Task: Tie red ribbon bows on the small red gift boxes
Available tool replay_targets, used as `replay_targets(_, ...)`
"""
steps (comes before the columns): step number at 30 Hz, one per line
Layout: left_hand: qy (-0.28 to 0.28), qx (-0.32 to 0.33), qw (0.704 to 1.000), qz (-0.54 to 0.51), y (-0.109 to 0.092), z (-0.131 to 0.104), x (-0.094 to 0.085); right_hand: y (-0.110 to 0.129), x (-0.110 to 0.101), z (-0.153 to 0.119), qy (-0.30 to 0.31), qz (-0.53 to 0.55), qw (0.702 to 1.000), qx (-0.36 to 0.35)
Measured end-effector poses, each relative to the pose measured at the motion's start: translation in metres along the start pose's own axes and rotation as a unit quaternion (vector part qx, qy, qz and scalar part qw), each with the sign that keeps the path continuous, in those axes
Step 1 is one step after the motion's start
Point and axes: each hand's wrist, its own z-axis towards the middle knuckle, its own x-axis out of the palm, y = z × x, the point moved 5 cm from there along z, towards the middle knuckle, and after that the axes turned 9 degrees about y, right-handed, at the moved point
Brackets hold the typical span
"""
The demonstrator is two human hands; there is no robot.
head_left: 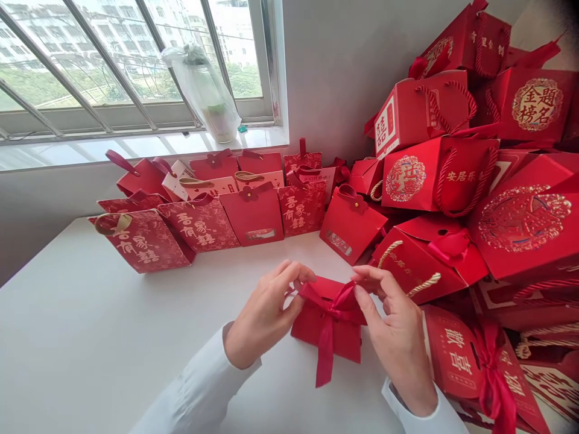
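Observation:
A small red gift box [348, 346] stands on the white table in front of me. A dark red ribbon [332, 310] is tied round it in a bow, and one tail hangs down over the front. My left hand [274, 310] pinches the bow's left loop between thumb and fingers. On the other side, my right hand [393, 325] pinches the right loop. Both hands are at the height of the box's top, one on each side of the knot. The back of the box is hidden.
Several red gift bags [205, 223] stand in rows along the wall below the window. To the right, a tall pile of red gift boxes [434, 175] reaches close to my right hand. A bagged cup [210, 99] sits on the windowsill. White tabletop [90, 337] extends left.

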Motion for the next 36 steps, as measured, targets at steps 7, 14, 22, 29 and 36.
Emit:
replay_targets(7, 0.006, 0.028, 0.997, -0.07, -0.018, -0.004, -0.011, -0.015, -0.01, -0.018, -0.012, 0.02, 0.999, 0.027)
replay_targets(14, 0.029, -0.003, 0.992, 0.122, -0.036, 0.024, 0.009, 0.002, -0.008, -0.029, 0.055, -0.122, 0.986, -0.1)
replay_targets(22, 0.212, 0.06, 0.959, 0.178, -0.048, 0.052, 0.033, 0.011, -0.001, -0.028, 0.082, -0.103, 0.984, -0.123)
replay_targets(29, 0.005, 0.025, 0.998, 0.063, -0.035, 0.049, 0.011, 0.028, -0.001, -0.03, 0.067, -0.103, 0.975, -0.183)
replay_targets(36, -0.061, -0.046, 0.995, -0.067, -0.002, 0.04, 0.008, 0.032, 0.007, -0.034, 0.096, -0.167, 0.961, -0.198)
